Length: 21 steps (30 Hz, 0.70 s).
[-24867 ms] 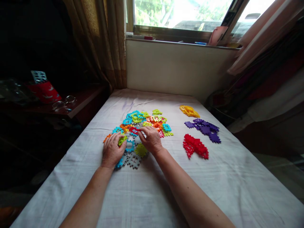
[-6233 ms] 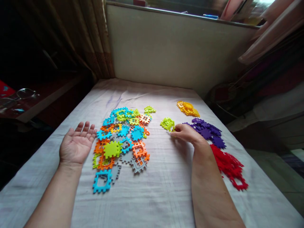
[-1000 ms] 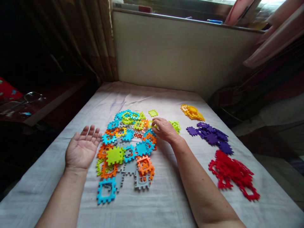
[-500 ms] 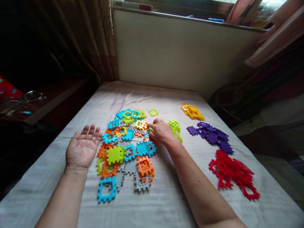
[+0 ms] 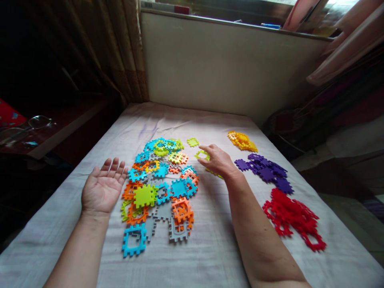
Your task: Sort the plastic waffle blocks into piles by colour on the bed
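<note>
My left hand [image 5: 103, 187] lies palm up on the sheet, fingers stretched out, holding nothing. Its fingertips are close to a mixed heap of notched plastic building pieces in blue, orange, grey and lime, among them a solid lime piece [image 5: 145, 196] and a blue frame piece [image 5: 134, 241]. Right of that heap, my right hand [image 5: 220, 160] has its thumb and forefinger around a lime frame piece [image 5: 203, 154]. More lime pieces [image 5: 213, 173] lie under this hand, mostly hidden by it. A single lime piece [image 5: 192, 142] lies just beyond its fingertips.
To the right lie separate piles of yellow pieces [image 5: 242, 141], purple pieces [image 5: 267, 170] and red pieces [image 5: 294, 220]. The sheet-covered surface [image 5: 210, 248] meets a pale wall [image 5: 210, 64]. Eyeglasses [image 5: 39, 122] rest on a dark side table at left.
My right hand has moved right, away from the mixed heap, with the lime frame piece. It now covers most of the small lime pile. My left hand has stayed put.
</note>
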Each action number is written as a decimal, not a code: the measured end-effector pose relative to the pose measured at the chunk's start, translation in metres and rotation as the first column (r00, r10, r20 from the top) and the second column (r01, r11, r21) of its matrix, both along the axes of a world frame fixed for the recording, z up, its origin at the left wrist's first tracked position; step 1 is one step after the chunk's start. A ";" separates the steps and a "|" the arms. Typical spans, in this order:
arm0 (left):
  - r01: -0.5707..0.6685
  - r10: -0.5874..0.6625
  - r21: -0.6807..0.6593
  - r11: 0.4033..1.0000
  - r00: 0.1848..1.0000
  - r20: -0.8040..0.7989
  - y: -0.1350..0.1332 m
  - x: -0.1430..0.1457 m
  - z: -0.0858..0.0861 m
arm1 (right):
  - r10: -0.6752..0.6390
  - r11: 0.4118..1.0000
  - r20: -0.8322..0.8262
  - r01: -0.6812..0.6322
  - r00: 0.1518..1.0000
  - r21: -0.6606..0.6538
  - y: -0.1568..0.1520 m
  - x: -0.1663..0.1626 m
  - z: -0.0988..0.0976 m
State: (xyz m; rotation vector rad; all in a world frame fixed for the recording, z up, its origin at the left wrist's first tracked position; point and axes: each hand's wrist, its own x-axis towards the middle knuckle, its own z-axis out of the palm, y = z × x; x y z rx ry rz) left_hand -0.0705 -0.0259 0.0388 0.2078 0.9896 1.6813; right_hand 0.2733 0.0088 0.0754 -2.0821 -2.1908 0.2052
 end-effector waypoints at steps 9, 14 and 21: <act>-0.008 0.008 0.000 1.000 1.000 -0.020 0.000 0.000 0.000 | -0.158 0.987 -0.060 0.160 0.986 0.034 0.005 0.072 -0.016; 0.004 -0.004 0.014 1.000 1.000 -0.022 0.001 -0.001 -0.002 | -0.155 0.988 -0.042 0.154 0.987 -0.015 0.005 0.070 -0.015; -0.001 0.001 0.001 1.000 1.000 0.008 0.000 -0.002 -0.002 | -0.151 0.986 0.012 0.150 0.988 0.077 0.007 0.048 -0.003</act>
